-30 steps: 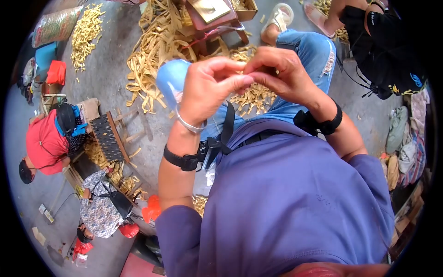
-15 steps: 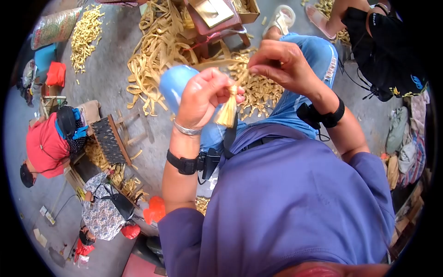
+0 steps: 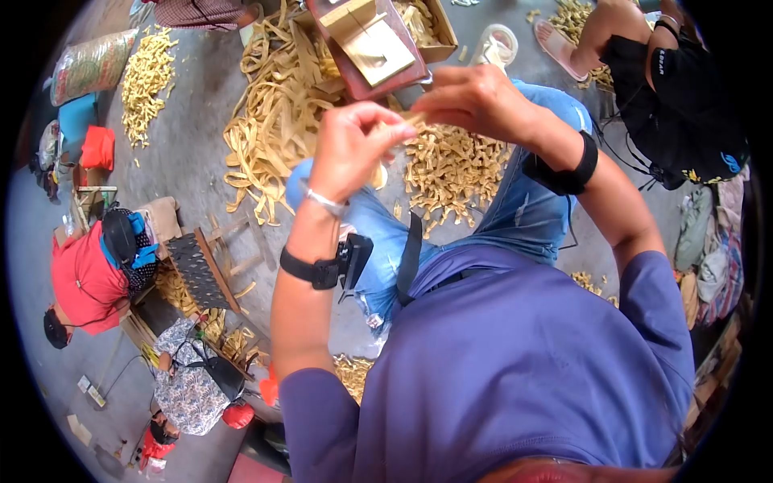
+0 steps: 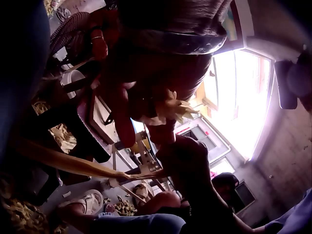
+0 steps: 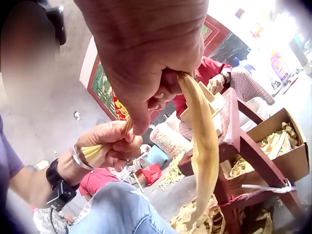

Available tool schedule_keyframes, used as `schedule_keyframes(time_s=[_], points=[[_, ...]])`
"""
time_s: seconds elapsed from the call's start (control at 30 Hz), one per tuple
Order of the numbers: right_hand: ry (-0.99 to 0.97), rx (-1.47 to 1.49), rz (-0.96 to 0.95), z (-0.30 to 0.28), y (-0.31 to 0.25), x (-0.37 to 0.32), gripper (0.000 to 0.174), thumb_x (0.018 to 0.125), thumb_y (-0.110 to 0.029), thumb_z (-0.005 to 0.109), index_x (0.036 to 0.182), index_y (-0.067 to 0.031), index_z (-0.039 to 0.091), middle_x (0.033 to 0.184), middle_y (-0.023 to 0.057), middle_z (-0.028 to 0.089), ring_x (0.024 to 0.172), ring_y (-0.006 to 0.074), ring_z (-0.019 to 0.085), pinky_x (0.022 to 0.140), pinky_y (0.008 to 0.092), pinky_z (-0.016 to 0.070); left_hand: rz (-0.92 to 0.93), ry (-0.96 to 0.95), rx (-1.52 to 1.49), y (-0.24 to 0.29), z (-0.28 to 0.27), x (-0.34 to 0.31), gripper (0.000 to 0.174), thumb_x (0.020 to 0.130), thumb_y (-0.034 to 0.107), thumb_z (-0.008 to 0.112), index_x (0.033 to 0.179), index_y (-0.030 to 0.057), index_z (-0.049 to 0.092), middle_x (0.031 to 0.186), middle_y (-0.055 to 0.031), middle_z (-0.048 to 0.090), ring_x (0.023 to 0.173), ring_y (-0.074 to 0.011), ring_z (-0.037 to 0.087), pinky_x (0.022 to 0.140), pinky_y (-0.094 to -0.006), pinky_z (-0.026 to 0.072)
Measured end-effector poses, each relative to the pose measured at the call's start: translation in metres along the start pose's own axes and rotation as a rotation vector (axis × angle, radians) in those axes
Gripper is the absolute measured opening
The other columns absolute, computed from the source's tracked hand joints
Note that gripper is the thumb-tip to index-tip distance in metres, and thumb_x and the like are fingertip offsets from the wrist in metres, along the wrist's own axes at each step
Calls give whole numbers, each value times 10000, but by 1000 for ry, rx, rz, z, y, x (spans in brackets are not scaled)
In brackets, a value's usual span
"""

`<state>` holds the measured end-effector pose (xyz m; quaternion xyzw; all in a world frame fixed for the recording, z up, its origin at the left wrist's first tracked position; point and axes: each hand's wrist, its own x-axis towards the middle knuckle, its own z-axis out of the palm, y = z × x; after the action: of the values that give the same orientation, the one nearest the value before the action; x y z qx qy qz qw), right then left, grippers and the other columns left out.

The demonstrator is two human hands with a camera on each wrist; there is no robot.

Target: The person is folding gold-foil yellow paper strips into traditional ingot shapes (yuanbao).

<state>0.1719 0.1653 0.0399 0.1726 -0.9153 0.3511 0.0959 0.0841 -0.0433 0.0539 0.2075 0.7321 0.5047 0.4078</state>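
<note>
My left hand [image 3: 346, 149] and right hand [image 3: 479, 101] are close together above my knees. Between their fingertips runs a pale yellow, flat strip [image 5: 204, 141], drawn narrow where both hands pinch it. From the right hand its wide end hangs down in the right wrist view. A gathered, frayed end [image 5: 92, 153] pokes out of the left hand toward its wrist. Below the hands lies a heap of short knotted pieces [image 3: 455, 173] on the floor, with a pile of long strips [image 3: 270, 145] to its left.
Ahead stands a dark red stool [image 3: 342, 60] bearing a slotted wooden block [image 3: 374, 52]. Behind it is a cardboard box [image 5: 287, 165] of pieces. Another pile [image 3: 147, 88] lies far left near a sack [image 3: 93, 68]. Several people sit around.
The hands met, moved apart with a tasselled yellow bundle hanging from the left hand, then drew close again. My head view has tilted, bringing more of the stool into sight.
</note>
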Motion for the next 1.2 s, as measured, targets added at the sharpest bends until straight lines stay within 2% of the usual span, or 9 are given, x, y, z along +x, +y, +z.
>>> schedule_keyframes(time_s=[0.5, 0.73, 0.8, 0.87, 0.9, 1.03, 1.07, 1.13, 1.2], points=[[67, 212, 352, 15, 87, 71, 191, 865, -168, 627, 890, 19, 655, 682, 133, 615, 590, 242, 600, 571, 327, 469, 106, 288, -92, -17, -30, 93, 135, 865, 87, 639, 912, -38, 662, 689, -31, 603, 524, -94, 582, 476, -198, 477], [178, -60, 247, 42, 112, 64, 186, 849, -184, 657, 838, 1, 669, 660, 114, 615, 549, 190, 593, 516, 307, 455, 49, 368, 82, -44, -29, 112, 117, 856, 91, 650, 861, -24, 669, 698, -35, 608, 538, -84, 572, 464, -195, 461], [225, 150, 419, 26, 92, 62, 194, 836, -193, 675, 819, 0, 668, 657, 104, 620, 542, 159, 583, 499, 304, 448, -18, 280, -316, -24, -26, 94, 170, 911, 154, 581, 934, -14, 594, 798, -119, 646, 617, -141, 629, 508, -232, 523], [265, 231, 545, 13, 71, 53, 279, 756, -268, 765, 885, -37, 678, 656, 40, 616, 588, 76, 544, 507, 263, 438, 63, 222, -660, -19, -21, 82, 198, 942, 189, 533, 981, -5, 540, 871, -175, 657, 667, -180, 657, 540, -257, 554], [278, 283, 506, 14, 61, 45, 345, 714, -274, 800, 942, -50, 670, 677, 29, 611, 616, 75, 552, 520, 253, 439, 108, 219, -688, -22, -17, 78, 207, 975, 210, 458, 1013, 8, 481, 969, -239, 640, 743, -227, 674, 577, -278, 575], [273, 416, 195, 7, 8, 39, 636, 539, -262, 896, 1098, -87, 646, 806, 10, 636, 718, 92, 599, 576, 260, 475, 152, 379, -760, -26, 9, 72, 148, 944, 144, 537, 990, 8, 501, 1009, -202, 638, 787, -182, 668, 624, -258, 583], [284, 301, 101, 15, 14, 35, 536, 626, -154, 839, 1123, -128, 642, 813, 61, 679, 753, 150, 671, 645, 256, 513, 145, 380, -768, -23, 13, 70, 164, 939, 151, 550, 997, 6, 501, 1000, -185, 640, 779, -177, 662, 619, -253, 575], [312, 277, 82, 26, 27, 29, 403, 708, -101, 784, 1092, -108, 662, 855, 57, 694, 744, 113, 665, 635, 250, 513, 131, 381, -784, -13, 18, 67, 198, 928, 165, 575, 1011, 1, 502, 981, -152, 644, 763, -168, 650, 608, -241, 559], [256, 614, 497, 18, 29, 33, 252, 790, -43, 710, 1038, -29, 667, 892, 79, 698, 753, 128, 666, 642, 262, 537, 154, 317, -854, -9, 16, 64, 174, 895, 97, 608, 1009, -4, 523, 939, -127, 639, 790, -179, 657, 656, -250, 572]])
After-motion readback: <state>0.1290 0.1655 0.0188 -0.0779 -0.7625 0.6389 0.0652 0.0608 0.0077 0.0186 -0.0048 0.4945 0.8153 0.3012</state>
